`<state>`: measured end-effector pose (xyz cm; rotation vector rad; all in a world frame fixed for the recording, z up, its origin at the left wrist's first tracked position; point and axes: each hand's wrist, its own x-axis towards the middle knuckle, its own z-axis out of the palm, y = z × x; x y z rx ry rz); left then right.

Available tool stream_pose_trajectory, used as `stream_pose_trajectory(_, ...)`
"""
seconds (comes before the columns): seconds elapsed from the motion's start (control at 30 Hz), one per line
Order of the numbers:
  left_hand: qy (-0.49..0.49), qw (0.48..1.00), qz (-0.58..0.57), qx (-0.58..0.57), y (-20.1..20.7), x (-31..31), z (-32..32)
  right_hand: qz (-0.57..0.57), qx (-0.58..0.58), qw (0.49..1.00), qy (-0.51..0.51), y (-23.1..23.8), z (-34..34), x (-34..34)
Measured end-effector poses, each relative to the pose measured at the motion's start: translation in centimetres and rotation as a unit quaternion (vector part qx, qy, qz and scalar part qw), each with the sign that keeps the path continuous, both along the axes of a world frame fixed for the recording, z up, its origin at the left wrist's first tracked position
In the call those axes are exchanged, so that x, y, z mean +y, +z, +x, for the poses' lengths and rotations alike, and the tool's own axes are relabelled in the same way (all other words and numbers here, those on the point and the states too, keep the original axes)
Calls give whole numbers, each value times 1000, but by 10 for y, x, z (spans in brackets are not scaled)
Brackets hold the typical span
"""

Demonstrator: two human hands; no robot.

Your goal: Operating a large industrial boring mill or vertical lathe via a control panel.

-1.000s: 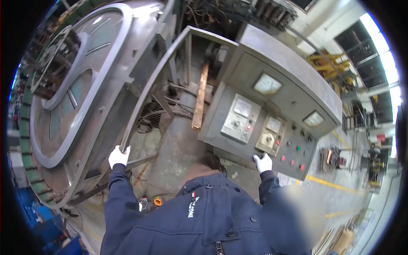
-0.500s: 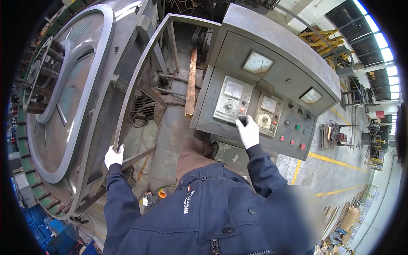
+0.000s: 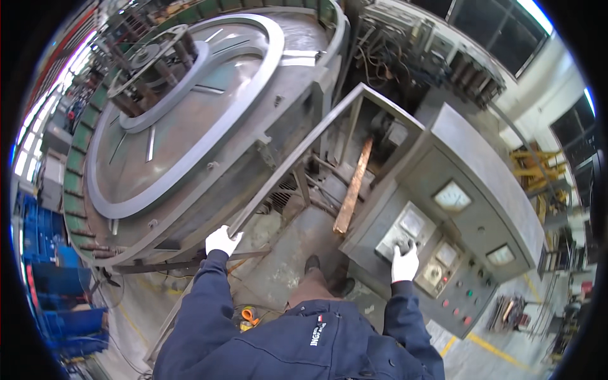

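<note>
My left hand, in a white glove, is wrapped round the lower end of a grey metal rail. My right hand, also white-gloved, is at the left control module on a grey sloping control console. Its fingers are pinched on the module's dark round knob, which they partly cover. Beside it is a second, similar module with its own knob and small meter. Two larger gauges, an upper gauge and a right gauge, are set in the panel.
A large round machine table with a raised steel ring lies beyond the rail. A wooden plank leans inside the rail frame. Coloured push buttons line the console's lower right. An orange object is on the floor.
My view has swung left, so more of the round machine shows. My right hand has gone from the module's lower edge up to its knob. The left hand still grips the rail.
</note>
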<state>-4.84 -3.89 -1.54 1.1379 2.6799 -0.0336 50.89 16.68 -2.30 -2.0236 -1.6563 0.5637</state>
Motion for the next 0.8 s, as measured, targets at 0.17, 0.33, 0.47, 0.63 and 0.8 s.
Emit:
stream_pose_trajectory(0.17,5,1000,-19,-15,8,3,1,9,-28,1000,1,-9,-4,5)
stream_pose_trajectory(0.33,5,1000,-19,-20,6,-1,0,-1,-71,997,10,-22,-4,10)
stream_pose_trajectory(0.47,-5,999,-30,-29,10,0,-1,-15,-82,997,3,-24,-6,9)
stream_pose_trajectory(0.63,-6,999,-27,-30,11,-1,-2,3,-102,995,4,-30,-10,5)
stream_pose_trajectory(0.8,-8,999,-18,-35,14,-3,-2,7,-114,993,-12,-30,-14,5)
